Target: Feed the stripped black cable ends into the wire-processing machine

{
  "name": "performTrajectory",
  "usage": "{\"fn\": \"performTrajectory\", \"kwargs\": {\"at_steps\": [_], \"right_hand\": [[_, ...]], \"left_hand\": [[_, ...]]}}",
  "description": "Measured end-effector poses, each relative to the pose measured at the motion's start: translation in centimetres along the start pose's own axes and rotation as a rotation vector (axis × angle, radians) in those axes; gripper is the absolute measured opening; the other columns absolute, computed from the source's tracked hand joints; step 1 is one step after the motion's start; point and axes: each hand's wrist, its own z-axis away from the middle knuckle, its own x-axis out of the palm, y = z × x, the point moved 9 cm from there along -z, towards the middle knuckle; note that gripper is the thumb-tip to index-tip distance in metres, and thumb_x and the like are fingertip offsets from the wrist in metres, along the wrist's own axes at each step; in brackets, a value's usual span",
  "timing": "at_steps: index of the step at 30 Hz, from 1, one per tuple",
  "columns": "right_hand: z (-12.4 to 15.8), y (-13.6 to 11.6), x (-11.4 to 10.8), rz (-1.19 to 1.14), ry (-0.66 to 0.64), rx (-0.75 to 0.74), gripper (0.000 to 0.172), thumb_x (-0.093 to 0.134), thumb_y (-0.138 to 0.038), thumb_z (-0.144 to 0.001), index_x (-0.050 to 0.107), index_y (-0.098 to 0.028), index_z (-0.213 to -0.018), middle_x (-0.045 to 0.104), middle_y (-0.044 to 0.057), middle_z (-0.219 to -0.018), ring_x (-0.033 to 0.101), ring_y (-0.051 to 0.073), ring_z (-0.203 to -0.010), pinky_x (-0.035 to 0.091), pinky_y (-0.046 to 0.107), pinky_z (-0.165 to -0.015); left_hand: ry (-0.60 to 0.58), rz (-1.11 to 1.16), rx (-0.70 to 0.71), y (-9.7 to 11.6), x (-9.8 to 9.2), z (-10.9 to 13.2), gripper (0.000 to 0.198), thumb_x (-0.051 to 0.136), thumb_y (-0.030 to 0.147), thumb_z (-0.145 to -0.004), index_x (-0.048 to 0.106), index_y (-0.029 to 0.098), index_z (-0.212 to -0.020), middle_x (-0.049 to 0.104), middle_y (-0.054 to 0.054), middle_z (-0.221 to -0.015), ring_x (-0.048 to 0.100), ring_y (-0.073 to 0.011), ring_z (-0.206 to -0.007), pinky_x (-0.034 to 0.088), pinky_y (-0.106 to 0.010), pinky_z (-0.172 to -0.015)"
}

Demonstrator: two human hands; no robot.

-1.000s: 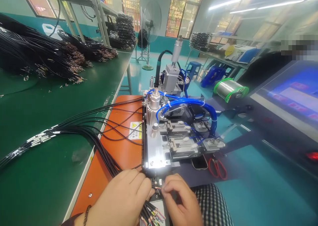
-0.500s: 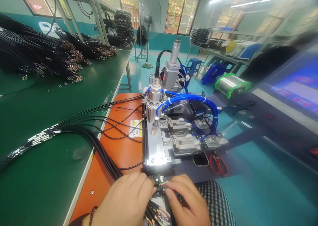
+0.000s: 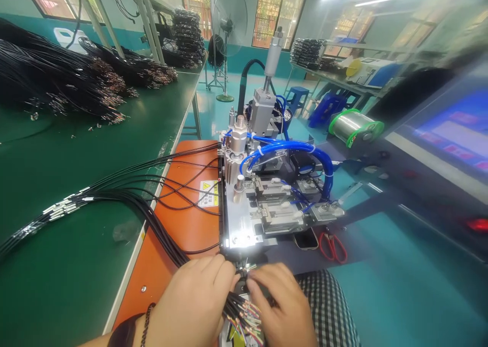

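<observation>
My left hand (image 3: 192, 301) is curled over a bundle of black cables (image 3: 160, 232) at the front edge of a metal fixture (image 3: 244, 225). Its fingers press the cables down near their stripped, coloured wire ends (image 3: 244, 319). Close beside it, my right hand (image 3: 280, 306) pinches a single thin wire end just in front of the fixture's lower edge. Both hands nearly touch at the fingertips. The cables run left across an orange plate (image 3: 183, 225) onto the green bench (image 3: 76, 265).
Blue air hoses (image 3: 290, 148) and a vertical tool head (image 3: 267, 103) rise behind the fixture. Red-handled scissors (image 3: 333, 248) and a phone (image 3: 305, 239) lie at its right. A solder spool (image 3: 354, 125) and a screen (image 3: 453, 133) stand to the right. Heaps of black cables (image 3: 57, 82) cover the far bench.
The view has shifted slightly downward, showing more of the coloured wire ends. My hands have stayed at the fixture's front edge, with the right fingers moving a little closer to the left.
</observation>
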Motion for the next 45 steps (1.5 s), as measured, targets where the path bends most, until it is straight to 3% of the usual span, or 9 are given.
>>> {"fn": "performTrajectory", "kwargs": {"at_steps": [3, 7, 13, 16, 19, 21, 29, 45], "right_hand": [[-0.1, 0.3, -0.8, -0.06, 0.081, 0.113, 0.009, 0.055, -0.016, -0.087, 0.062, -0.02, -0.084, 0.062, 0.001, -0.079, 0.056, 0.015, -0.075, 0.046, 0.026, -0.067], [-0.4, -0.3, 0.0, -0.109, 0.022, 0.125, 0.016, 0.051, -0.012, -0.088, 0.059, -0.019, -0.076, 0.06, 0.0, -0.073, 0.053, 0.015, -0.072, 0.043, 0.026, -0.065], [-0.6, 0.0, 1.0, -0.148, -0.112, 0.156, 0.015, 0.049, -0.013, -0.09, 0.06, -0.02, -0.083, 0.06, 0.001, -0.083, 0.052, 0.016, -0.08, 0.041, 0.028, -0.072], [-0.6, 0.6, 1.3, -0.154, -0.161, 0.164, 0.014, 0.048, -0.016, -0.091, 0.059, -0.02, -0.084, 0.06, 0.001, -0.085, 0.052, 0.017, -0.083, 0.04, 0.029, -0.075], [-0.3, 2.4, 1.3, -0.168, -0.13, 0.274, 0.015, 0.046, -0.02, -0.093, 0.058, -0.02, -0.084, 0.059, 0.001, -0.084, 0.052, 0.017, -0.082, 0.039, 0.028, -0.074], [0.1, 3.5, 1.6, -0.167, -0.165, 0.356, 0.017, 0.047, -0.024, -0.093, 0.055, -0.019, -0.079, 0.056, 0.0, -0.079, 0.051, 0.016, -0.078, 0.038, 0.027, -0.071], [1.4, 5.6, 3.2, -0.453, -0.378, 0.631, 0.017, 0.047, -0.031, -0.091, 0.054, -0.02, -0.08, 0.053, -0.002, -0.076, 0.049, 0.014, -0.072, 0.037, 0.025, -0.065], [1.3, 7.4, 3.9, -0.58, -0.292, 0.691, 0.009, 0.053, -0.023, -0.078, 0.051, -0.018, -0.072, 0.046, -0.004, -0.066, 0.043, 0.012, -0.062, 0.035, 0.022, -0.056]], "left_hand": [[0.005, -0.002, 0.031, 0.4, -0.1, 0.0, 0.027, 0.033, -0.002, -0.073, 0.048, 0.021, -0.072, 0.053, -0.001, -0.065, 0.051, -0.0205, -0.059, 0.04, -0.033, -0.055], [-0.029, -0.01, 0.039, 0.4, 0.4, 0.2, 0.023, 0.036, 0.0, -0.075, 0.047, 0.02, -0.074, 0.051, -0.001, -0.066, 0.049, -0.0207, -0.06, 0.04, -0.034, -0.056], [-0.158, 0.015, 0.112, 0.6, 1.7, 0.6, 0.016, 0.041, 0.006, -0.081, 0.051, 0.018, -0.08, 0.052, -0.003, -0.074, 0.047, -0.0214, -0.066, 0.043, -0.037, -0.059], [-0.223, 0.038, 0.123, 0.4, 2.0, 0.6, 0.021, 0.041, 0.008, -0.084, 0.055, 0.018, -0.095, 0.054, -0.004, -0.082, 0.049, -0.0208, -0.074, 0.046, -0.039, -0.069], [-0.275, 0.049, 0.107, 0.0, 2.2, 0.5, 0.038, 0.042, 0.006, -0.083, 0.049, 0.018, -0.118, 0.056, -0.006, -0.101, 0.05, -0.0213, -0.091, 0.047, -0.04, -0.081], [-0.277, 0.036, 0.115, -0.1, 2.1, 0.6, 0.042, 0.041, 0.006, -0.084, 0.046, 0.017, -0.124, 0.055, -0.007, -0.105, 0.05, -0.0216, -0.094, 0.048, -0.039, -0.081], [-0.291, -0.003, 0.128, -0.2, 2.6, 0.4, 0.033, 0.038, 0.012, -0.089, 0.053, 0.019, -0.117, 0.053, -0.006, -0.089, 0.048, -0.0198, -0.08, 0.046, -0.036, -0.067], [-0.265, -0.071, 0.164, 0.0, 2.5, 0.0, 0.03, 0.038, 0.013, -0.089, 0.053, 0.022, -0.115, 0.048, -0.004, -0.085, 0.043, -0.0186, -0.078, 0.039, -0.035, -0.067]]}}
